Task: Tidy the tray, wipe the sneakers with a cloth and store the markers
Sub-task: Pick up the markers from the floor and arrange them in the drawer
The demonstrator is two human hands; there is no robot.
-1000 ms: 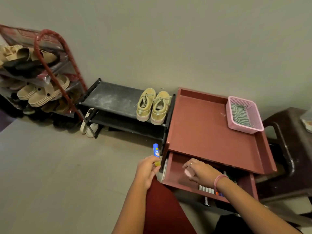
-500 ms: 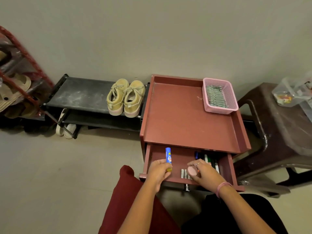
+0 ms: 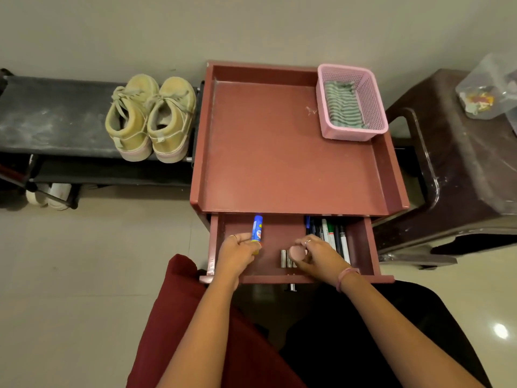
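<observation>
My left hand (image 3: 237, 252) holds a blue stick-shaped tube (image 3: 257, 228) upright over the left part of the open drawer (image 3: 361, 242) of the red-brown stand. My right hand (image 3: 317, 256) grips a small round pink object (image 3: 296, 253) over the drawer's middle. Several markers (image 3: 331, 236) lie in the drawer's right side, small silver cylinders (image 3: 284, 259) near its front. The stand's tray top (image 3: 279, 152) carries a pink basket (image 3: 375, 107) with a striped cloth (image 3: 342, 107). A pair of yellow sneakers (image 3: 152, 119) sits on the black shoe rack (image 3: 50, 116).
A dark brown plastic stool (image 3: 461, 163) stands right of the stand, with a clear plastic bag (image 3: 486, 88) on it. White shoes (image 3: 49, 194) sit under the rack. My knees, in red and black cloth, are just before the drawer.
My view has swung right and down onto the stand. My left hand carried the blue tube from beside the stand to over the drawer. My right hand stayed over the drawer.
</observation>
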